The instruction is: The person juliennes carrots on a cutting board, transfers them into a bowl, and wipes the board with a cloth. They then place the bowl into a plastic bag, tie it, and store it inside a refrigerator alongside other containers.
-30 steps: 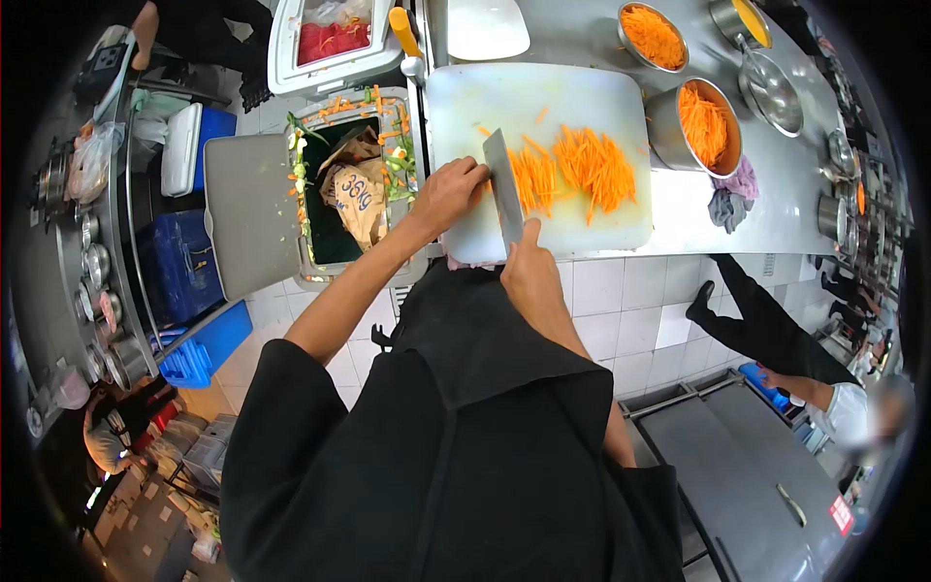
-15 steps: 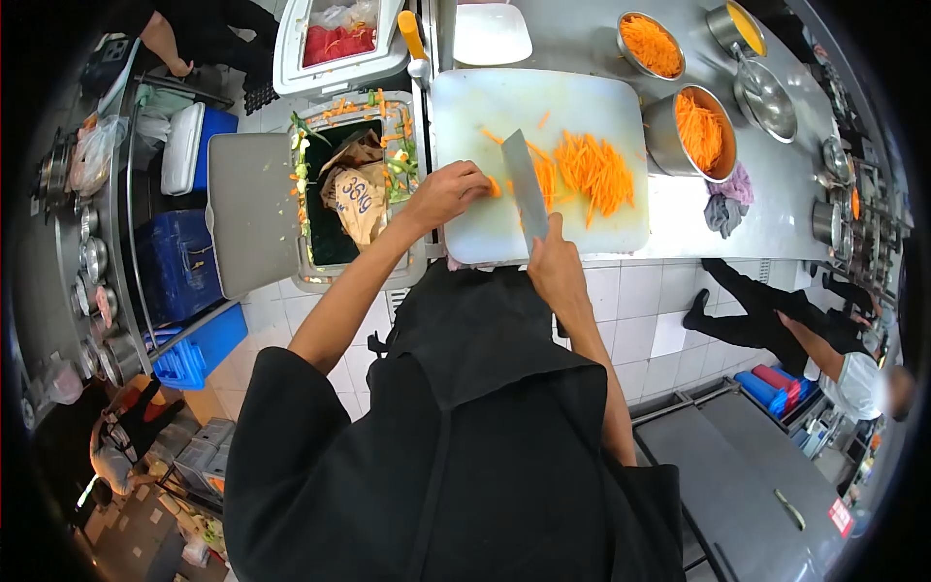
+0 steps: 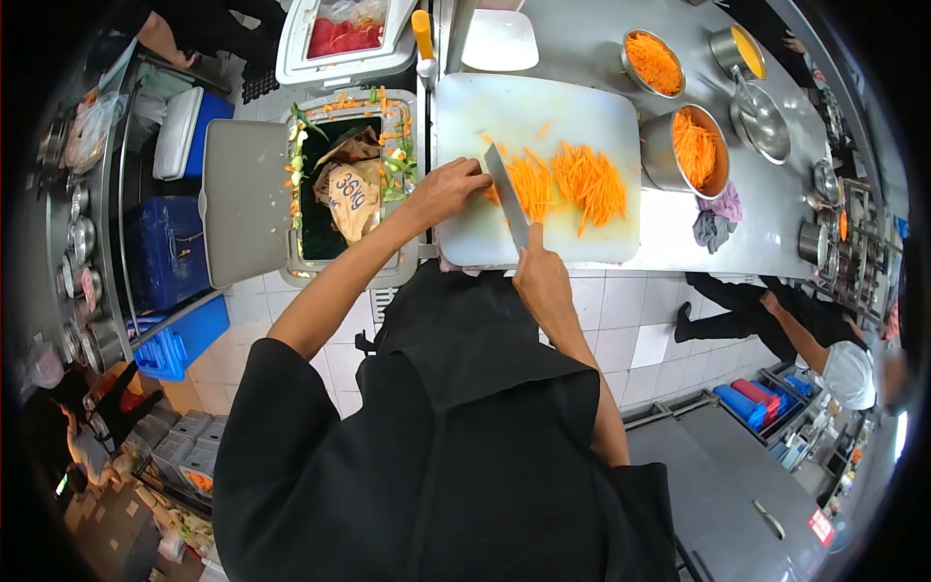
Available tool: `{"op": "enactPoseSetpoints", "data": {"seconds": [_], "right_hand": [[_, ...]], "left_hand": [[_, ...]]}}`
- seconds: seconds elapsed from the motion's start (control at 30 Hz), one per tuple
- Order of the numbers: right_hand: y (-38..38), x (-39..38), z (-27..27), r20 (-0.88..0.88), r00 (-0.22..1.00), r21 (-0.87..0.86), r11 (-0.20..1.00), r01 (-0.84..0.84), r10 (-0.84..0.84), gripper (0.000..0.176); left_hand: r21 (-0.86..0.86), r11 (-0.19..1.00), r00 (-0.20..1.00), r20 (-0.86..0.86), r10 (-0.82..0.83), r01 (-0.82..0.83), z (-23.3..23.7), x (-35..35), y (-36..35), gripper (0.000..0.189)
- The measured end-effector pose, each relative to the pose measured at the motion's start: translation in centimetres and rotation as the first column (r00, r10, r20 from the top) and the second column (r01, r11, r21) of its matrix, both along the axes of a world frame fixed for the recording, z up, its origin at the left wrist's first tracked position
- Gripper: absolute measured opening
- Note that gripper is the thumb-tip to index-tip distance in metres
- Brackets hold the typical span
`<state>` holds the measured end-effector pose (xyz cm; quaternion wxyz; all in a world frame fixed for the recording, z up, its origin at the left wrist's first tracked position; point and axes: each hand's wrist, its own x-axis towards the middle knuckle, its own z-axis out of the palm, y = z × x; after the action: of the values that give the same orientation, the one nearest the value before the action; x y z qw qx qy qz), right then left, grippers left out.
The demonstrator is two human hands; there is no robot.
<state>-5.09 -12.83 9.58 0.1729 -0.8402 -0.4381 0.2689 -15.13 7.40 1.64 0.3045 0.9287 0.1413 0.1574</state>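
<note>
A white cutting board (image 3: 465, 238) lies on the steel counter in front of me. My left hand (image 3: 449, 191) rests on its left side, fingers curled over a small piece of carrot (image 3: 491, 195) that is mostly hidden. With my right hand (image 3: 543, 279) I grip the handle of a broad-bladed kitchen knife (image 3: 507, 199). Its blade stands right beside my left fingertips, at the carrot piece. To the right of the blade are cut carrot strips (image 3: 529, 182), and a larger pile of shredded carrot (image 3: 590, 182) spreads farther right on the board.
A steel pot (image 3: 661, 155) and a bowl (image 3: 628, 66) of carrot strips stand right of the board, near a cloth (image 3: 713, 231). At left is an open bin (image 3: 402, 233) with peelings on its rim. A white tray (image 3: 499, 41) sits behind. Another person (image 3: 805, 335) is at right.
The knife has moved left, from over the strips to against my left fingertips. My right hand has shifted slightly left and down with it. My left hand stays at the carrot piece.
</note>
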Motion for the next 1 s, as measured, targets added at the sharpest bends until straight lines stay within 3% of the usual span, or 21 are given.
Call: {"op": "enactPoseSetpoints", "data": {"seconds": [0.07, 0.13, 0.27, 0.43, 0.57, 0.63, 0.83, 0.9, 1.0], "right_hand": [[0.6, -0.2, -0.3, 0.004, 1.0, -0.012, 1.0, -0.009, 0.009, 0.031], [0.6, -0.5, -1.4, 0.03, 1.0, 0.058, 0.998, 0.006, -0.008, 0.021], [0.1, -0.2, -0.5, 0.045, 0.999, 0.046, 0.999, -0.025, 0.022, 0.024], [0.5, -0.5, -0.9, 0.02, 1.0, 0.069, 0.998, 0.001, -0.003, 0.032], [0.4, -0.4, 0.4, 0.061, 0.998, 0.019, 0.999, -0.028, 0.027, 0.032], [0.5, -1.2, -0.7, -0.03, 0.999, -0.011, 0.999, 0.036, -0.036, 0.03], [0.5, -1.2, 0.1, -0.028, 0.998, -0.016, 0.999, 0.047, -0.048, 0.029], [0.8, -1.1, -1.1, -0.05, 0.997, 0.032, 0.998, 0.058, -0.057, 0.031], [0.0, 1.1, -0.4, -0.131, 0.987, 0.086, 0.991, 0.105, -0.094, 0.035]], "left_hand": [[0.019, 0.997, 0.996, 0.043, -0.081, 0.08, 0.0, 0.0, 0.9, 0.017], [0.031, 0.996, 0.996, 0.005, -0.084, 0.083, -0.3, 0.0, 1.1, 0.018], [0.127, 0.983, 0.991, 0.006, -0.133, 0.131, -1.0, 0.2, 1.7, 0.02], [0.136, 0.984, 0.991, 0.052, -0.121, 0.113, -1.4, 0.2, 1.5, 0.019], [0.148, 0.987, 0.996, 0.042, -0.074, 0.067, -0.8, -0.3, 1.2, 0.019], [0.141, 0.989, 0.996, 0.072, -0.053, 0.042, -1.0, -0.3, 1.0, 0.02], [0.114, 0.993, 0.997, 0.073, -0.013, 0.005, -0.9, -0.7, 0.8, 0.017], [0.094, 0.995, 0.992, 0.119, -0.033, 0.022, -1.1, -0.6, 0.3, 0.014], [-0.238, 0.958, 0.966, 0.16, 0.201, -0.159, -0.8, -0.4, -0.2, 0.009]]}}
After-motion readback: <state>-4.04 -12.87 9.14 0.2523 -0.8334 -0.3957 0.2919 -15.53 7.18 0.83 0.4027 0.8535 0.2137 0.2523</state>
